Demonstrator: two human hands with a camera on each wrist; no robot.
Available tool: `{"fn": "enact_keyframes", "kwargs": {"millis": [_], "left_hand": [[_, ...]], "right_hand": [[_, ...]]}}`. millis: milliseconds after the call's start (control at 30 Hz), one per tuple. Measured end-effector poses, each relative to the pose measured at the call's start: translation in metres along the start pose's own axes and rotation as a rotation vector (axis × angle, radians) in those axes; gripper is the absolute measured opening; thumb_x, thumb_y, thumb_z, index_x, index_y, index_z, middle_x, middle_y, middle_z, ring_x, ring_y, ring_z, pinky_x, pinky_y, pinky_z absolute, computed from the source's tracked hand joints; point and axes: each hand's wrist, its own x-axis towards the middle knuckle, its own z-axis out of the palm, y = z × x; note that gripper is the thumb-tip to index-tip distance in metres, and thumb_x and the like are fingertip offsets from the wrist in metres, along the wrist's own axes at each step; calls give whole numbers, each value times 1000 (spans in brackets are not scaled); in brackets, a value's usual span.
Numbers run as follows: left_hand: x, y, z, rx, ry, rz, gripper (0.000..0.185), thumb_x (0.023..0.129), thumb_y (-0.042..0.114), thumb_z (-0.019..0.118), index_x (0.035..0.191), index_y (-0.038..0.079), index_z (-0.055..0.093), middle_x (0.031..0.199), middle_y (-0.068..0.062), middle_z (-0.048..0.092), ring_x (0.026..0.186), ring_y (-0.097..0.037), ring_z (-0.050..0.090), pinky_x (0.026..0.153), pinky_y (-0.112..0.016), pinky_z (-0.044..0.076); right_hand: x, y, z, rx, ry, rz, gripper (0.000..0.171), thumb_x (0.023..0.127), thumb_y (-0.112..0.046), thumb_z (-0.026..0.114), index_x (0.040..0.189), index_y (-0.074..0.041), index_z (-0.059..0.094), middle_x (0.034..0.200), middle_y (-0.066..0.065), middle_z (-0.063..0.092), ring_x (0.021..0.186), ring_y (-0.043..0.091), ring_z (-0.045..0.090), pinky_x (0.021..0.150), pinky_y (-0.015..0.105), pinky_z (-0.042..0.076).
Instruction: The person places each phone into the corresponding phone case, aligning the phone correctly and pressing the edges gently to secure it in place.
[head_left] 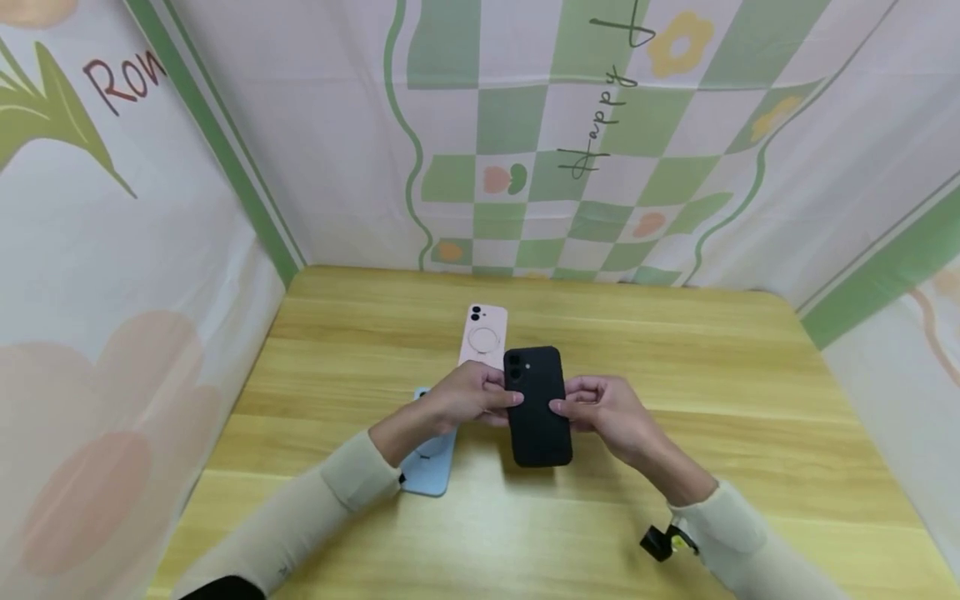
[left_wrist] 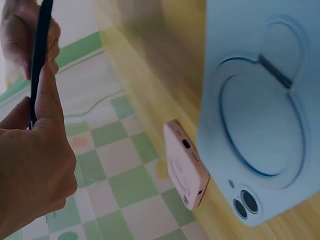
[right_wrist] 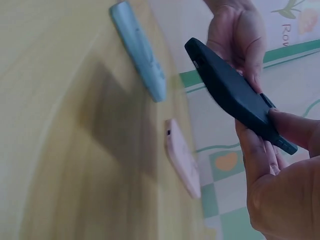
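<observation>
Both hands hold a black phone (head_left: pixel 538 417) above the table, its camera side facing up. My left hand (head_left: pixel 471 394) pinches its left edge, thumb on the back and fingers beneath. On the opposite edge my right hand (head_left: pixel 609 414) grips the same way. In the right wrist view the black phone (right_wrist: pixel 230 87) is seen tilted, clear of the tabletop. A pink phone (head_left: pixel 486 335) with a ring on its back lies just beyond the left hand. Under the left wrist lies a light blue phone (head_left: pixel 431 467), partly hidden by the arm; its ring and cameras show in the left wrist view.
The wooden table (head_left: pixel 712 367) runs back to a printed cloth (head_left: pixel 510 125) hanging behind it. More cloth hangs at the left and right sides. A small black device (head_left: pixel 658 542) is attached at the right sleeve cuff.
</observation>
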Motion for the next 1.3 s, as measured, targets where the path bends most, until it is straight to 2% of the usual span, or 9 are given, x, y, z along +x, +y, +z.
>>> {"fn": "enact_keyframes", "kwargs": {"millis": [200, 433, 833, 1033, 1167, 1300], "left_hand": [[6, -11, 2, 29, -17, -52, 17, 102, 2, 69, 114, -10, 71, 104, -21, 79, 89, -27, 80, 85, -42, 65], [14, -26, 6, 64, 4, -107, 13, 100, -1, 70, 108, -10, 72, 97, -21, 79, 83, -27, 79, 80, -39, 67], [20, -36, 5, 145, 13, -191, 8, 100, 1, 71, 100, -7, 73, 87, -18, 77, 73, -23, 76, 70, -32, 67], [21, -35, 2, 204, 7, -250, 13, 101, 3, 70, 90, -4, 69, 80, -18, 76, 60, -16, 72, 64, -30, 66], [24, -35, 1, 288, 9, -249, 19, 101, 4, 71, 84, -2, 67, 72, -18, 74, 52, -13, 68, 56, -26, 63], [26, -35, 2, 363, 23, -242, 19, 101, 5, 72, 83, -3, 69, 71, -19, 74, 50, -12, 67, 52, -24, 61]], "right_hand": [[1, 16, 1, -10, -28, 47, 16, 96, -3, 76, 104, 6, 67, 92, 6, 80, 85, 15, 77, 78, 33, 67], [3, 31, 6, -41, -33, 73, 14, 93, 0, 77, 97, 5, 64, 81, 4, 77, 74, 12, 73, 70, 34, 67], [9, 46, 14, -134, -35, 91, 16, 94, -1, 78, 101, 8, 66, 79, 5, 75, 70, 12, 71, 64, 31, 66], [12, 49, 18, -280, 23, 78, 18, 92, -5, 81, 101, 6, 71, 79, 4, 73, 67, 14, 69, 61, 29, 64], [13, 50, 21, -411, 77, 43, 18, 89, -10, 85, 97, 2, 74, 76, 4, 74, 65, 13, 68, 58, 28, 62], [14, 52, 22, -537, 120, 6, 19, 87, -15, 88, 94, -2, 77, 73, 0, 73, 63, 11, 63, 55, 22, 53]]}}
